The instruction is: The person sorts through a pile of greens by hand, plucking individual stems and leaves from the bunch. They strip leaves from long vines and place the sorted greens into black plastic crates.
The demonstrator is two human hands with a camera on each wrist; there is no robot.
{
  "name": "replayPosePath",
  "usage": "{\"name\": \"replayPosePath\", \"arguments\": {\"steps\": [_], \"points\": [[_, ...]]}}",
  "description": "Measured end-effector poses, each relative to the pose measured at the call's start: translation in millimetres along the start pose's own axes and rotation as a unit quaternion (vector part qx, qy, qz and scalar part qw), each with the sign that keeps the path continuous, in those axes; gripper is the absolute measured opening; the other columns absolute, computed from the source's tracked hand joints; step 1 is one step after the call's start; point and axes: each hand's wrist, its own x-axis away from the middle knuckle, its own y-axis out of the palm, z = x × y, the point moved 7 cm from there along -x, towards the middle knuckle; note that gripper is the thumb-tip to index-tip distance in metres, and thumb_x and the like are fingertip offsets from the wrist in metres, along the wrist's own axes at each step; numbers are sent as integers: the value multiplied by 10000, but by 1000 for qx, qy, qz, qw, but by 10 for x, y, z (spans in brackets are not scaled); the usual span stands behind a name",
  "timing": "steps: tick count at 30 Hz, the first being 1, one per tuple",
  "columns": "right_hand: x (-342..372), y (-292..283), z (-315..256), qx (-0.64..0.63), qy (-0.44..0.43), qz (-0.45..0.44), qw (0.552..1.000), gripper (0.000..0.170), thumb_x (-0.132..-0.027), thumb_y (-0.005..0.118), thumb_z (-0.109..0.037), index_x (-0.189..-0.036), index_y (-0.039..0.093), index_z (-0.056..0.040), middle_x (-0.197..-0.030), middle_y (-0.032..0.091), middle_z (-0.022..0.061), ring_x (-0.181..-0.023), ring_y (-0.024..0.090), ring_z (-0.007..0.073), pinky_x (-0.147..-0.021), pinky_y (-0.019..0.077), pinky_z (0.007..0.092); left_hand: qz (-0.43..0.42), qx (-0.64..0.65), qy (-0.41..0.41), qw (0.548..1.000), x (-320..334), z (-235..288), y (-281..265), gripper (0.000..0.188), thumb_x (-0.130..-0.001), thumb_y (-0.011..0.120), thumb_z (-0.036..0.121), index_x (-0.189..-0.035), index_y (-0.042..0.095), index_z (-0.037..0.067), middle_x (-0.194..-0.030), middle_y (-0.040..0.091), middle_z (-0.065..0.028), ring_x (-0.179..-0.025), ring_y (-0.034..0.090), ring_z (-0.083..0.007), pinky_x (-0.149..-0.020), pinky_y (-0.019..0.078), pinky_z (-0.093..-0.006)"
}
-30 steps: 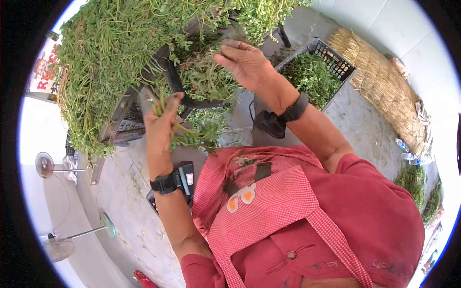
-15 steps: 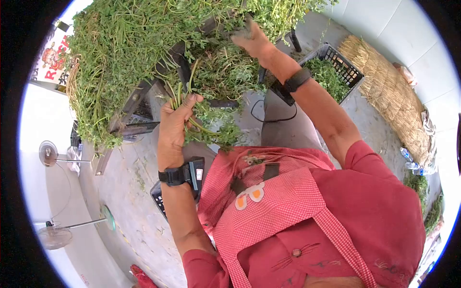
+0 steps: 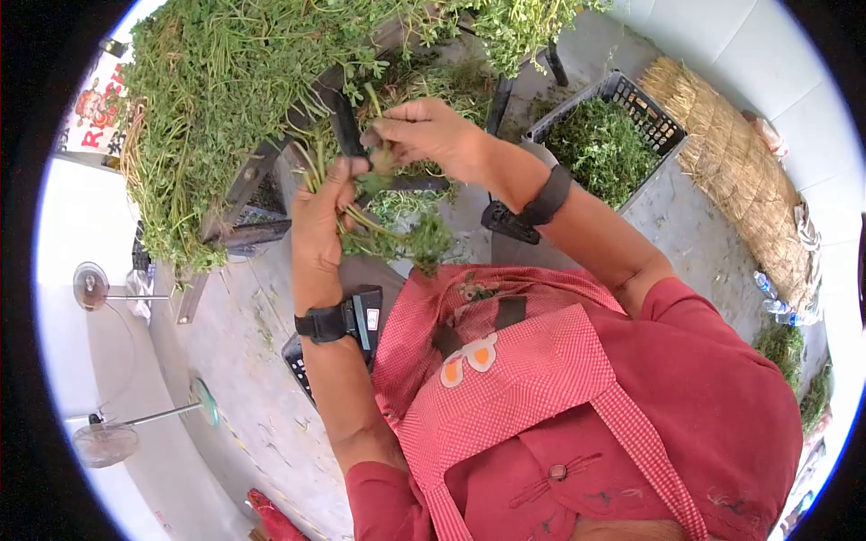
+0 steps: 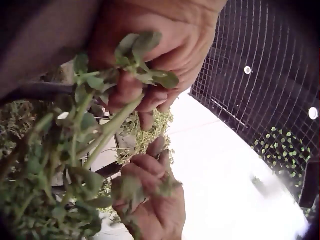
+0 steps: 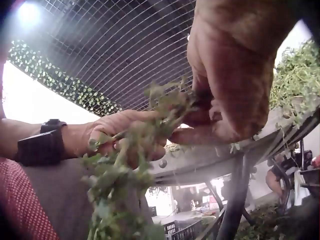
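My left hand [image 3: 317,216] grips several green stems [image 3: 365,221], whose leafy ends hang toward the apron. Close beside it, my right hand [image 3: 433,140] pinches a leafy sprig [image 3: 382,162] between thumb and fingers. In the left wrist view the stems [image 4: 107,132] cross below the curled fingers of the left hand [image 4: 155,50], with the right hand [image 4: 155,200] opposite. The right wrist view has the right hand [image 5: 235,75] at the upper right, its fingertips at blurred leaves, and the left hand [image 5: 120,131] behind the greens.
A big heap of greens [image 3: 234,90] covers the table in front. To the right stand a black crate [image 3: 672,144] with greens and a rolled straw mat [image 3: 735,171]. Fans [image 3: 91,287] are at the left, plastic bottles [image 3: 767,287] at the far right.
My right hand reached out toward the heap, then came back beside the left hand, where it now pinches a sprig. The left hand kept its grip on the stems.
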Motion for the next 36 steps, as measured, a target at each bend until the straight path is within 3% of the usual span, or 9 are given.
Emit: {"name": "replayPosePath", "arguments": {"steps": [5,10,13,19,21,24,25,27,36], "points": [[152,225,46,-32,87,-56,994,225,-899,556,-293,-924,619,-78,-591,402,-55,-503,328,34,-368,206,204,-26,103,8,994,-39,46,-26,358,-874,590,285,-991,607,-52,-546,390,58,-465,375,-23,-364,242,-171],[177,374,204,47,150,-112,981,262,-913,526,-319,-758,557,-109,-569,421,-51,-487,351,29,-384,227,198,-104,140,-3,985,-11,56,81,307,-871,598,257,-962,627,-35,-549,409,56,-482,414,-25,-370,272,-152],[172,355,302,28,152,-157,975,291,-910,525,-338,-822,593,-70,-610,507,-18,-522,449,53,-417,329,222,-25,127,-9,992,-17,23,-13,273,-862,611,244,-928,641,-20,-556,445,51,-471,416,-26,-369,282,-145],[142,211,106,38,33,-99,994,394,-879,570,-345,-983,609,33,-764,630,92,-670,610,146,-603,492,256,-29,142,-24,989,-72,0,-65,270,-860,610,263,-932,623,2,-575,468,54,-481,416,-51,-401,319,-161],[174,258,-17,280,-58,-84,955,351,-835,624,-296,-964,620,31,-798,646,103,-688,621,147,-636,494,255,-32,134,-22,990,-57,23,-43,266,-861,608,254,-933,621,-2,-571,469,51,-465,414,-50,-393,323,-160],[218,272,-98,409,-222,-2,885,293,-767,667,-241,-916,642,10,-748,650,105,-651,623,155,-611,486,274,-25,127,-20,991,-60,22,-31,261,-864,604,239,-940,619,-11,-567,480,45,-437,412,-45,-370,322,-157],[231,279,-109,409,-222,-1,885,293,-767,667,-241,-916,642,10,-748,650,105,-651,623,155,-611,486,274,-15,128,-20,991,-69,11,-43,261,-866,603,233,-946,618,-15,-567,490,40,-424,412,-41,-355,317,-156],[259,268,-140,453,-215,22,865,274,-686,639,-285,-853,675,-71,-703,630,142,-632,607,317,-593,487,392,-4,111,-4,994,-83,-1,-66,254,-846,626,239,-919,640,-5,-572,509,34,-423,411,-34,-358,294,-160],[303,365,-156,584,-271,-13,765,165,-707,562,-192,-667,605,-39,-642,565,177,-608,572,361,-598,481,450,19,43,41,998,-58,47,-57,239,-836,645,245,-876,667,10,-590,557,13,-424,424,-24,-363,289,-164]]}}
